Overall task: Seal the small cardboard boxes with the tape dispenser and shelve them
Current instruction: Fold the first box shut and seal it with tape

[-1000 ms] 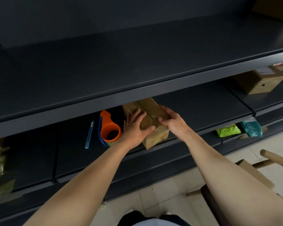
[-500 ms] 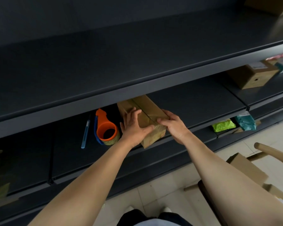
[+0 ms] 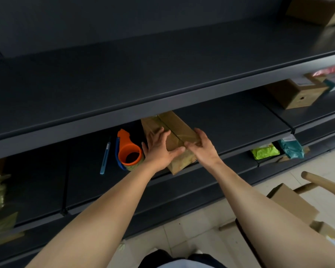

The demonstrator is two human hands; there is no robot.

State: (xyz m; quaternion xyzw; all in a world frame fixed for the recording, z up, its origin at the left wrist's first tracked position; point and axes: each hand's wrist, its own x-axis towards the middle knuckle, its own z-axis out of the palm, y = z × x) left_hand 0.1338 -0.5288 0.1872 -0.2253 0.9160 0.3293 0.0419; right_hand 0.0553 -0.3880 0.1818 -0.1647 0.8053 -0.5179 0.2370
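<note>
The small brown cardboard box [image 3: 175, 132] sits on the dark grey metal shelf [image 3: 232, 128], its near end at the front lip, perhaps slightly over it. Glossy tape runs along its top seam. The left hand [image 3: 159, 153] lies flat on the lid with fingers [image 3: 159, 133] spread. The right hand [image 3: 204, 149] grips the right near corner, fingers [image 3: 199, 133] curled over the side. Just left of the box stands the orange plastic tape dispenser [image 3: 129, 151], with a slim blue pen-like tool [image 3: 105, 157] beyond it.

To my eye the sealing is done and this is the shelving step. Next the box wants a push back so nothing overhangs, then both hands can let go. After that, likely a turn to the plain cardboard box [image 3: 292, 204] on the wooden chair [image 3: 317, 180].
</note>
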